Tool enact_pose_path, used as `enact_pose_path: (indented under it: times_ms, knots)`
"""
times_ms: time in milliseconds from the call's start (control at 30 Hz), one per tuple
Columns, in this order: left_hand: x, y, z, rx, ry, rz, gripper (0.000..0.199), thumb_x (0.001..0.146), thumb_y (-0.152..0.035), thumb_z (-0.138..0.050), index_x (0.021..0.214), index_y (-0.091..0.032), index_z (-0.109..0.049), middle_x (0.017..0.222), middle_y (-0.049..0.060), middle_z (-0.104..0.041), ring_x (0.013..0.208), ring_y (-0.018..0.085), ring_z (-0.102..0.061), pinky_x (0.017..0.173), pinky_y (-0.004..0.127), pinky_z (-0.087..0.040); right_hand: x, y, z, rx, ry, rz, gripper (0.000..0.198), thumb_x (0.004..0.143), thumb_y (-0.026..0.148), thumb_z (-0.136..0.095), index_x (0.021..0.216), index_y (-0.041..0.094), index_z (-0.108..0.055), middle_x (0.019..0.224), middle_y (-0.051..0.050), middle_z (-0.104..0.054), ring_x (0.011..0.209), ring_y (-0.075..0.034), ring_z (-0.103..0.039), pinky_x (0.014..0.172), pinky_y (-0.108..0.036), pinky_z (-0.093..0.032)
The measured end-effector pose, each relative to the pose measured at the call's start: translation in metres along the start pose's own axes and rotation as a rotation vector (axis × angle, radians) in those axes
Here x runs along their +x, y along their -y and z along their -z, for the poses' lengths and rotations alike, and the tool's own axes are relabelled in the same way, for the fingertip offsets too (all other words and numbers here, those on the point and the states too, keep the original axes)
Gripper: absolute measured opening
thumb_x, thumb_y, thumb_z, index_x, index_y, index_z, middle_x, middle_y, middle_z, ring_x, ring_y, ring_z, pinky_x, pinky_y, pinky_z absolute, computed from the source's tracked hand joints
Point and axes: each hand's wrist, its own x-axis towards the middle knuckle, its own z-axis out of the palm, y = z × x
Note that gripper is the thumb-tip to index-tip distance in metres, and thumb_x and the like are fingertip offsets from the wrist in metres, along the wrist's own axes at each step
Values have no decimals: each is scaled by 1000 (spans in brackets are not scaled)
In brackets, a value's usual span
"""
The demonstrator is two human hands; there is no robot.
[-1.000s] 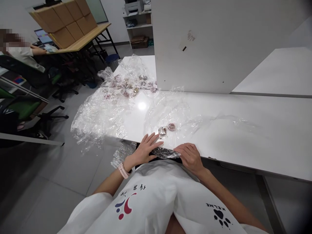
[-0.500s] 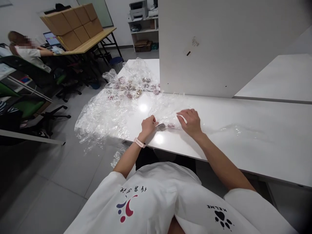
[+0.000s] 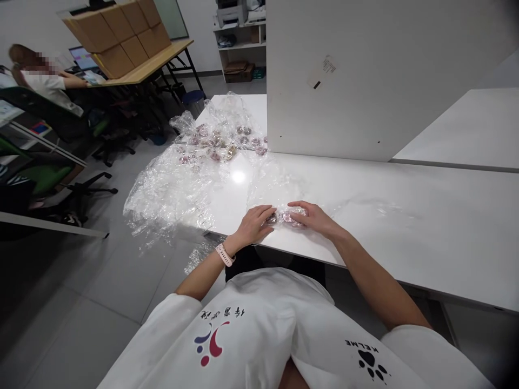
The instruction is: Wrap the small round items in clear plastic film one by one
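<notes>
My left hand [image 3: 254, 223] curls round a small dark round item [image 3: 272, 218] under clear plastic film, at the front edge of the white table. Close to its right, a pinkish item [image 3: 292, 216] in the same film lies within the fingers and thumb of my right hand [image 3: 315, 218]. Both hands rest low over the tabletop with their fingers closed in on these items. Clear plastic film [image 3: 275, 181] spreads over the table behind the hands. What exactly the wrapped items are I cannot make out.
A heap of crumpled clear film [image 3: 174, 189] covers the table's left end and hangs over its edge, with several pink and dark wrapped items in it. A tall white panel [image 3: 344, 81] stands behind. Someone sits at a desk with cardboard boxes [image 3: 117, 40] at the far left.
My hands have come closer together and down onto the two wrapped items. The left hand has moved right and turned over the dark one; the right has lowered onto the pink one.
</notes>
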Motion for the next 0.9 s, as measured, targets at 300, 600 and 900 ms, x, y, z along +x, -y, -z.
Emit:
enact_pose_path:
  times_ms: [300, 600, 900]
  knots:
    - [27, 8, 19, -435, 164, 492, 36, 93, -51, -55, 111, -20, -55, 75, 1, -66, 63, 17, -62, 59, 27, -45, -35, 24, 22, -378, -54, 109, 51, 85, 59, -60, 128, 32, -63, 114, -4, -67, 73, -14, -58, 69, -29, -46]
    - [29, -17, 17, 215, -127, 78, 27, 91, -17, -50, 115, -18, -60, 129, 12, -62, 125, 28, -53, 106, 47, -41, -25, 14, -4, -878, -487, 227, 25, 95, 36, -54, 101, 19, -70, 100, -10, -69, 95, -25, -56, 80, -37, -37]
    - [8, 0, -8, -409, -238, 530, 59, 86, -7, -45, 144, -19, -49, 142, 11, -56, 128, 27, -55, 108, 44, -43, -68, -16, -31, -800, -567, 379, 29, 98, 34, -52, 119, 23, -67, 125, -8, -65, 117, -26, -52, 98, -44, -35]
